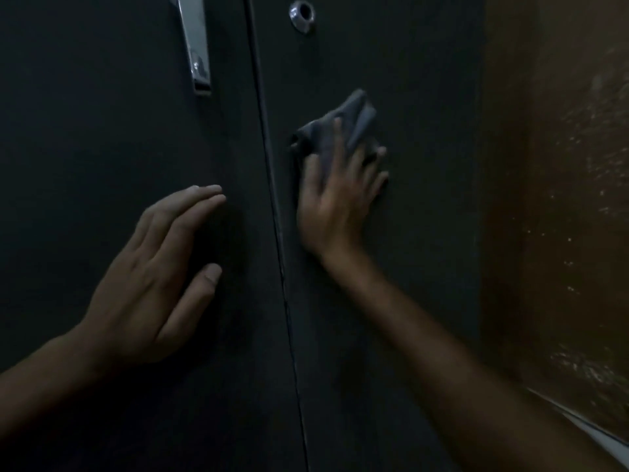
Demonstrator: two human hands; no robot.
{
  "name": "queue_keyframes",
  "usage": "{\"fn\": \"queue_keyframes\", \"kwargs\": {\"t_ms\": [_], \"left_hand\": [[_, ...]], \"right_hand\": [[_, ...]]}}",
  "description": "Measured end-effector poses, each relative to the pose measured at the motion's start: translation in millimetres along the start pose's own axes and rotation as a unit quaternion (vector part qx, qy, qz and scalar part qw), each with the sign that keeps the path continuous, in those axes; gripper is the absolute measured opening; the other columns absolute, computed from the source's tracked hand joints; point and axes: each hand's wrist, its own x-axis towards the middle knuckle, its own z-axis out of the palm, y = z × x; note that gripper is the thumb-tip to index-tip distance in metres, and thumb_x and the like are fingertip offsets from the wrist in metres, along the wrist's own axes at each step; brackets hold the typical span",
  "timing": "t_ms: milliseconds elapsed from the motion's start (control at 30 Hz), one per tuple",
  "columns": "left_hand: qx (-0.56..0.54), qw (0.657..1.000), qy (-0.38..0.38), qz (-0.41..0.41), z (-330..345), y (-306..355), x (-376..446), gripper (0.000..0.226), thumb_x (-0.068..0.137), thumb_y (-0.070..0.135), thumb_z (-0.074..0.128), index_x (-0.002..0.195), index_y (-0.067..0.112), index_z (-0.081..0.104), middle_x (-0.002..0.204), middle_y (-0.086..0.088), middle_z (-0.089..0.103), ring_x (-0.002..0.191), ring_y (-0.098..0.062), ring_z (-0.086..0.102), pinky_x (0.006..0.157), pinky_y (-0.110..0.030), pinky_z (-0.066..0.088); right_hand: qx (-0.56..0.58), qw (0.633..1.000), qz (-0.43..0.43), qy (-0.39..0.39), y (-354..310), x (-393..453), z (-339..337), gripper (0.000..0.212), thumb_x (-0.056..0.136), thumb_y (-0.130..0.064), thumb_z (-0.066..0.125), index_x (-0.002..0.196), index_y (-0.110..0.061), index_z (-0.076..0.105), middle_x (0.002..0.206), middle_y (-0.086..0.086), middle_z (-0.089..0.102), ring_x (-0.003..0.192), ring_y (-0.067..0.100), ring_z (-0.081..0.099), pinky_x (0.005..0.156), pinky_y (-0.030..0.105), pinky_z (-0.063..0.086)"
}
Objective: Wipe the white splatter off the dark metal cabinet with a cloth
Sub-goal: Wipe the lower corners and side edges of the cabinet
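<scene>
On the right door of the dark metal cabinet [425, 97], just beside the seam between the two doors, the right hand [332, 206] presses a grey cloth [340, 131] flat against the metal. Its fingers [366, 165] are spread and nearly straight over the bunched cloth, not curled around it, so I judge the palm gives the pressure for wiping. The hand is blurred, which suggests a stroke in progress. The left hand [153, 277] is open, with straight fingers close together, at the left door; it probably steadies the door or the body, but I cannot tell if it touches. Above it hangs a shiny metal handle [197, 52], and a round lock [302, 13] sits over the cloth. White splatter is not visible on the dark doors in this dim light; pale specks show only on the brown wall [561, 165] at right. No container is in view.
</scene>
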Motion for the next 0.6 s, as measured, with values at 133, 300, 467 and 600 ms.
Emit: {"fn": "queue_keyframes", "kwargs": {"t_ms": [133,300,467,600], "left_hand": [[-0.046,0.999,0.010,-0.024,-6.1,1.9,-1.2,0.064,0.097,0.030,0.042,0.153,0.000,0.039,0.161,-0.007,0.036,0.151,-0.019,0.032,0.124,-0.033,0.026],[-0.080,0.996,0.036,-0.032,-9.0,7.3,2.1,0.063,0.097,0.030,0.042,0.152,-0.001,0.041,0.158,-0.010,0.040,0.148,-0.015,0.034,0.121,-0.027,0.027],[-0.089,0.992,0.083,-0.038,-13.8,0.5,6.9,0.062,0.097,0.031,0.040,0.150,-0.002,0.044,0.153,-0.014,0.043,0.144,-0.018,0.037,0.118,-0.027,0.030],[-0.099,0.989,0.098,-0.039,-29.4,-5.6,4.7,0.060,0.096,0.027,0.039,0.146,-0.004,0.047,0.149,-0.012,0.045,0.141,-0.022,0.042,0.117,-0.032,0.032]], "right_hand": [[0.000,0.935,-0.330,-0.133,-0.7,-147.7,-9.2,0.057,0.103,-0.045,0.046,0.155,-0.023,0.047,0.168,0.021,0.019,0.155,0.052,0.007,0.121,0.069,0.016],[-0.034,0.889,-0.422,-0.174,36.2,-122.7,-25.8,0.057,0.102,-0.042,0.045,0.156,-0.022,0.045,0.166,0.022,0.024,0.155,0.048,0.010,0.121,0.064,0.023],[0.018,0.985,-0.169,-0.019,-70.9,-36.2,5.5,0.062,0.105,-0.045,0.036,0.161,-0.020,0.031,0.168,0.022,0.020,0.156,0.047,0.008,0.124,0.063,0.012],[0.050,0.954,-0.275,-0.112,-56.6,-164.7,0.1,0.062,0.107,-0.042,0.044,0.163,-0.024,0.024,0.170,0.021,0.011,0.156,0.050,0.000,0.123,0.066,0.016]]}}
